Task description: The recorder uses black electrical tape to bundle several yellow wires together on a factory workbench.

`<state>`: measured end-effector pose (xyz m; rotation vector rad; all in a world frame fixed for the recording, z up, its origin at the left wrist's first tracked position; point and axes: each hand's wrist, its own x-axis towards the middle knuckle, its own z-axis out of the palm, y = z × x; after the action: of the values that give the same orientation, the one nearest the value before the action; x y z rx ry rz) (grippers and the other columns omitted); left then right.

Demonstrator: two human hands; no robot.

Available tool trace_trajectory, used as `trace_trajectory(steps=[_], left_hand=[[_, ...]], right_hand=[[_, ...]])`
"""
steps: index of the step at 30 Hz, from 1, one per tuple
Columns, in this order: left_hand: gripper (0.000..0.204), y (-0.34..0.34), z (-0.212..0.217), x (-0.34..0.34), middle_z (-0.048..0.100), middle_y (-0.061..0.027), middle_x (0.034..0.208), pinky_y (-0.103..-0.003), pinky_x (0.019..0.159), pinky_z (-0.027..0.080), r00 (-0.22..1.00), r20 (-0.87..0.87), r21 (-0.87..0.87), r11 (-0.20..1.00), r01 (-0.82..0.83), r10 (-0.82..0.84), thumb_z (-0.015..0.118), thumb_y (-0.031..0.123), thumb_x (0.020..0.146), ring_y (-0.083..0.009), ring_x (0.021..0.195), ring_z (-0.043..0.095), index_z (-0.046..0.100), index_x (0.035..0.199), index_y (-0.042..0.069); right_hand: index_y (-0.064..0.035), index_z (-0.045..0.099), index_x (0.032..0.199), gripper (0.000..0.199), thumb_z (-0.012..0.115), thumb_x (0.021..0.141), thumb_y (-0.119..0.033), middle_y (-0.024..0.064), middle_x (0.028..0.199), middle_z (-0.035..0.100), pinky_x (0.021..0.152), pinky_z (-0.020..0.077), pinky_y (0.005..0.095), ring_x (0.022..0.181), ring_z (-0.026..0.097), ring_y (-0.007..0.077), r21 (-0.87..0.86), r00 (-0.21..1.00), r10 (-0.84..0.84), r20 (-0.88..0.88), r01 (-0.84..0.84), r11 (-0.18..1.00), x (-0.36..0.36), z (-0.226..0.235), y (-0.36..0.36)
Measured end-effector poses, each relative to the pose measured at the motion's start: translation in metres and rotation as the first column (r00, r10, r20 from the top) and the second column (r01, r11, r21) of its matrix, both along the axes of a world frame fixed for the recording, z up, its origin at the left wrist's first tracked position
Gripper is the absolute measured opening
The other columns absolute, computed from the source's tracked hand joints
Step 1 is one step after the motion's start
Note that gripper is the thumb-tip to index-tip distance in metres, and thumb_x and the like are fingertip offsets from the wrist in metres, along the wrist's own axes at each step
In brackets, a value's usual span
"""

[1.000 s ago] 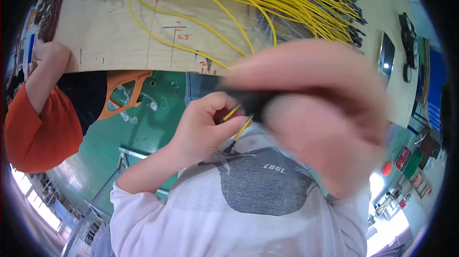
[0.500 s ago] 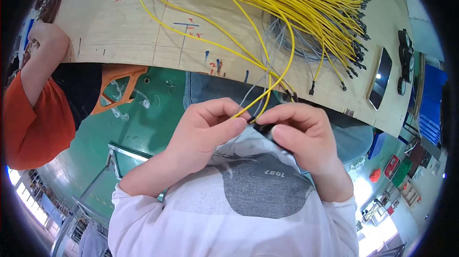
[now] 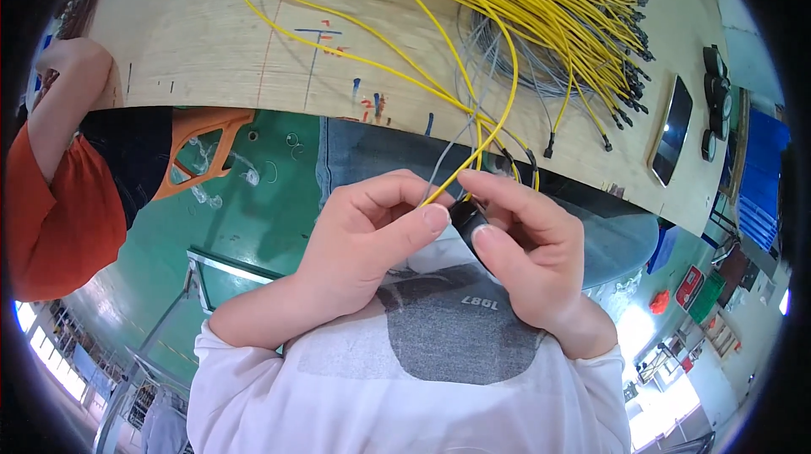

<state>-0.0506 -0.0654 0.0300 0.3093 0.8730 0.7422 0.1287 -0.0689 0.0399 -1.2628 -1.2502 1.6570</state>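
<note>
My left hand (image 3: pixel 367 239) pinches the end of a yellow wire (image 3: pixel 494 129) between thumb and forefinger, close to my chest. My right hand (image 3: pixel 528 247) grips a small black connector (image 3: pixel 467 219) right beside that wire end; the two hands touch. A few yellow and grey wires run from my hands up over the edge of the wooden workbench (image 3: pixel 211 40) to a large bundle of yellow wires (image 3: pixel 541 6) with black terminals fanned out on the bench.
A person in an orange sleeve (image 3: pixel 59 209) stands at the left, forearm on the bench. An orange plastic frame (image 3: pixel 198 146) hangs below the bench edge. A dark phone (image 3: pixel 673 129) and black tape rolls (image 3: pixel 716 86) lie at the bench's right. Green floor lies below.
My right hand dropped from close in front of the camera down to my left hand. Both hands now sit together on the wire end and black connector.
</note>
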Motion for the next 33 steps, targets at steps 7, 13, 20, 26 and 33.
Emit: trace_trajectory(steps=[7,13,20,26,33], left_hand=[[0.012,0.000,0.000,0.003,0.054,0.0020,0.082,-0.018,0.065,0.038,0.999,-0.049,0.053,0.999,-0.003,0.006,0.063,0.010,0.081,-0.0030,0.074,0.049,0.061,0.088,0.000],[0.010,0.001,0.000,0.004,0.055,0.0026,0.078,-0.017,0.063,0.037,0.993,-0.120,0.062,0.998,0.024,-0.016,0.063,0.009,0.081,-0.0024,0.070,0.049,0.060,0.086,0.001],[0.007,0.002,0.000,0.005,0.053,0.0031,0.076,-0.016,0.061,0.036,0.991,-0.133,0.037,0.999,-0.003,0.008,0.062,0.008,0.081,-0.0018,0.067,0.046,0.059,0.082,0.001],[0.009,0.009,0.005,-0.011,0.048,0.0016,0.073,-0.018,0.049,0.030,0.857,-0.515,0.386,0.887,0.255,-0.022,0.061,0.007,0.080,-0.0020,0.061,0.040,0.058,0.076,-0.001],[0.005,0.034,0.028,-0.027,0.049,-0.0020,0.066,-0.020,0.047,0.031,0.715,-0.693,0.535,0.728,0.429,0.088,0.061,-0.001,0.072,-0.0077,0.057,0.043,0.057,0.071,-0.001]], right_hand=[[-0.0042,0.057,0.112,0.040,0.057,0.073,0.003,-0.0041,0.061,0.040,0.047,0.0262,0.0190,0.052,0.032,0.0031,0.051,0.997,0.014,0.070,-0.017,0.999,-0.002,0.001,0.001],[-0.0049,0.057,0.112,0.040,0.057,0.073,0.003,-0.0042,0.061,0.041,0.046,0.0262,0.0189,0.052,0.032,0.0031,0.052,0.996,0.014,0.084,-0.019,0.998,-0.002,-0.001,0.001],[-0.0027,0.055,0.102,0.029,0.057,0.073,0.003,-0.0040,0.063,0.041,0.046,0.0256,0.0185,0.052,0.032,0.0028,0.035,0.999,-0.006,0.033,0.005,0.999,-0.005,-0.006,0.001],[-0.0050,0.053,0.101,0.028,0.059,0.074,-0.002,0.0057,0.070,0.053,0.069,0.0412,0.0334,0.064,0.053,0.0224,0.254,0.976,0.104,0.193,-0.152,0.955,-0.009,-0.005,0.014],[-0.0081,0.056,0.095,0.028,0.060,0.068,-0.005,0.0041,0.066,0.051,0.064,0.0424,0.0334,0.064,0.054,0.0236,0.545,0.813,0.167,0.558,-0.511,0.665,-0.016,0.001,0.052]])
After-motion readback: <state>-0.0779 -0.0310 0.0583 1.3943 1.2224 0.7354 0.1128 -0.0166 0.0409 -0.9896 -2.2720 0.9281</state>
